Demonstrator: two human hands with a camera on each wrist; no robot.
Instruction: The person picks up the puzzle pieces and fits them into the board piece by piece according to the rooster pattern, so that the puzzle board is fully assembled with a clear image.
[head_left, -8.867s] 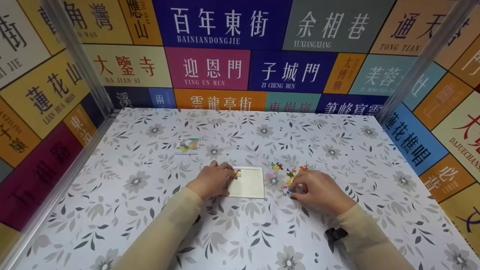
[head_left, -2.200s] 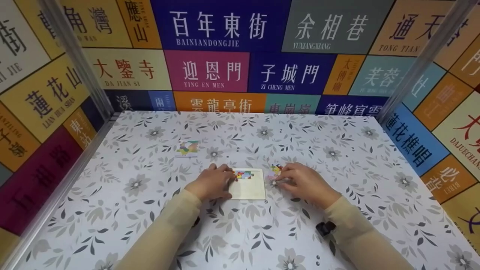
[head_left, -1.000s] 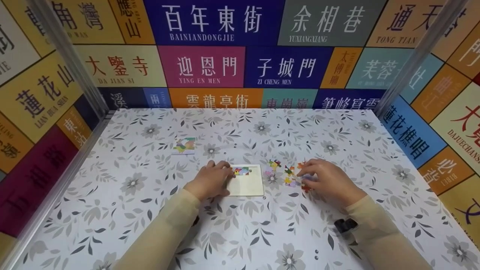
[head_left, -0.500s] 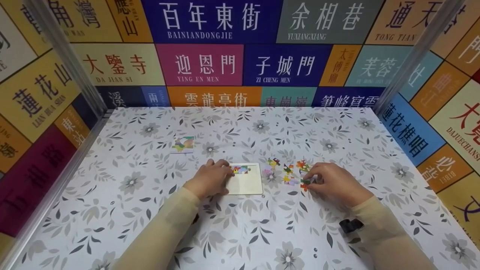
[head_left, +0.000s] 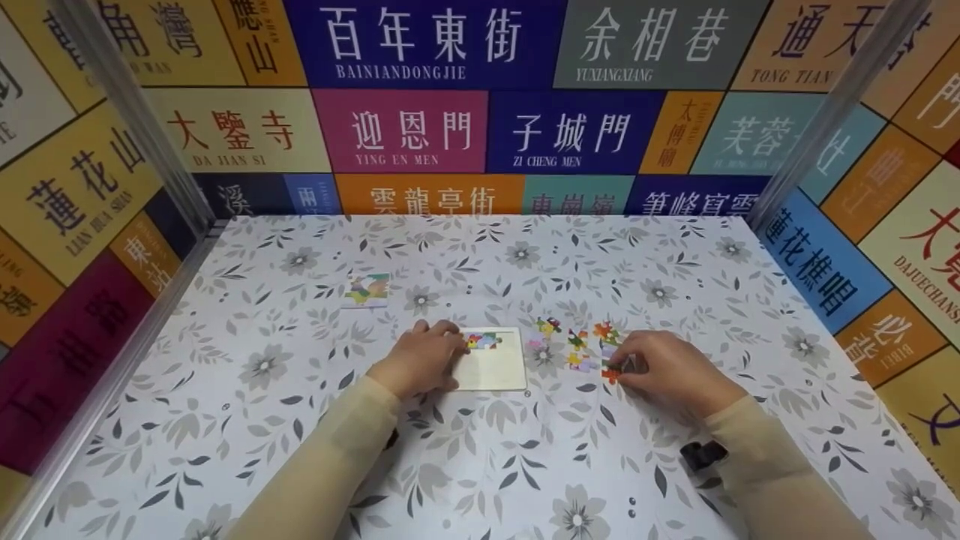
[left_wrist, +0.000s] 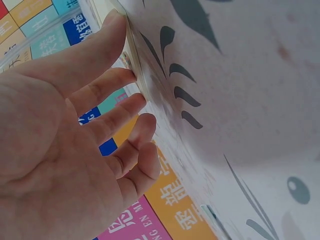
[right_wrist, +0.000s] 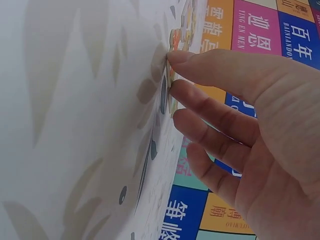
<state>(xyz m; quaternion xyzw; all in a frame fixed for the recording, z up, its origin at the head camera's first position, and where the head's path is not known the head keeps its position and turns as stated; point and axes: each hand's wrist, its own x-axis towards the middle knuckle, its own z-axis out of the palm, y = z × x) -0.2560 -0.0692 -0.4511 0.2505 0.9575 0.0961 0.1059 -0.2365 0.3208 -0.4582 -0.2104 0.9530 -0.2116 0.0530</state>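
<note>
In the head view, the left hand [head_left: 420, 360] was at the left edge of a cream puzzle tray [head_left: 495, 371], its thumb and fingers spread and loosely bent, touching the rim. A short row of joined pieces [head_left: 484, 341] lay along the tray's far side. The loose jigsaw pieces [head_left: 577, 360] lay on the flowery tablecloth [head_left: 450, 465], right of the tray. The right hand [head_left: 671, 371] had its fingers bent at an orange-red piece [head_left: 611, 375] on the right side of the pile. A small picture card [head_left: 367, 290] sat farther back, to the left. It seemed best to touch one piece by its sides, softly, and keep the tray from sliding. No brand showed, but the wall signs [head_left: 420, 45] said BAINIANDONGJIE, YING EN MEN, ZI CHENG MEN and LIAN HUA SHAN, with big Chinese letters too. In the left wrist view, the thumb and two fingertips touched the tray's rim, and the other two fingers curled loosely off it. In the right wrist view, the thumb and first finger were close, with a small gap; I couldn't tell if they pinched the piece or just touched it. YING EN MEN showed there, turned sideways.
</note>
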